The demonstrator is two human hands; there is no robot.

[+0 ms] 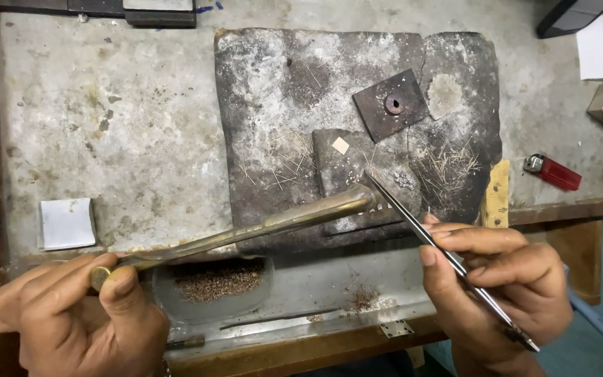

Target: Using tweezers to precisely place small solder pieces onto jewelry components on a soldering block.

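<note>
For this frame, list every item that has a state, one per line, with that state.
left hand: closed around the brass blowpipe's end
right hand: pinching the tweezers
brass blowpipe: held, slanted, tip over the charred slab
tweezers: held, tips together at the blowpipe's tip
charred slab: flat, cracked, strewn with wire bits
square metal plate: lying flat on the slab
glass bowl: holding fine brown bits
red lighter: lying on its side, unlit

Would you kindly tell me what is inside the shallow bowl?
The bowl holds a heap of fine brownish filings. The left hand and brass pipe cover its near-left edge.
</note>
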